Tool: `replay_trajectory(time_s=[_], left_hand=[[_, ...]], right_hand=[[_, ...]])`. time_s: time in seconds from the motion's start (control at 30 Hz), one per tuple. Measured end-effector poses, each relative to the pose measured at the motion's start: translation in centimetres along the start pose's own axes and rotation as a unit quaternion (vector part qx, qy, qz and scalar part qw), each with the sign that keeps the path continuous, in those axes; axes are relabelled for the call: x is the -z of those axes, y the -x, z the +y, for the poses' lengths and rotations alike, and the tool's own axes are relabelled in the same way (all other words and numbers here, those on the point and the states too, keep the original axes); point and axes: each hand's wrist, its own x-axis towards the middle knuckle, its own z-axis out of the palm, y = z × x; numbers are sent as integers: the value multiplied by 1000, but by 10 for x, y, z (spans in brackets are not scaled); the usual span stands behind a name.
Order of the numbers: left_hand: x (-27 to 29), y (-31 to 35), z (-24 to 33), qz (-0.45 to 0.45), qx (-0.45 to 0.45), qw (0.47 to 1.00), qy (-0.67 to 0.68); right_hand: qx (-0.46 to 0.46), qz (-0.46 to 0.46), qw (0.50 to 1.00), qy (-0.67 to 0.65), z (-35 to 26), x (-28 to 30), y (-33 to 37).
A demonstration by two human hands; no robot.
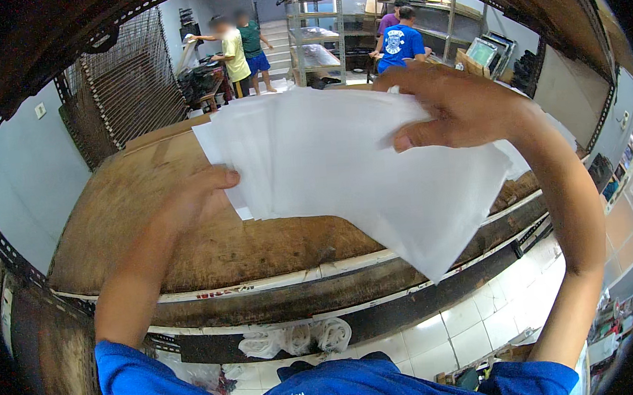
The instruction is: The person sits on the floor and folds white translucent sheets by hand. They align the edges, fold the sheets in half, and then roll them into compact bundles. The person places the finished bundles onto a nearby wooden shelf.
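Observation:
A fanned stack of thin white sheets [343,151], likely paper, is held up over a brown wooden table. My left hand [202,191] is closed on the left edge of the stack, its thumb over the top sheet and its other fingers hidden behind. On the far right edge, my right hand [446,108] grips the sheets between thumb and fingers, slightly blurred by motion. Along the left side the sheet edges spread out in steps. A single corner droops toward me past the table's front edge.
The worn wooden table [134,217] has a pale front rail. Clear plastic rolls [297,340] lie beneath it. A wire rack [128,78] stands at the back left, metal shelves [316,36] behind. Several people work there, one in a blue shirt [400,43], another in yellow [234,55].

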Motion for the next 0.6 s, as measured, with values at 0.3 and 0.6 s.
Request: replay_trajectory(time_s=[0.3, 0.6], left_hand=[[-36, -8, 1, 92, 71, 992, -49], [-77, -22, 9, 170, -137, 953, -208]], right_hand=[[16, 39, 997, 59, 3, -10, -4], [102, 170, 967, 161, 17, 0, -47]])
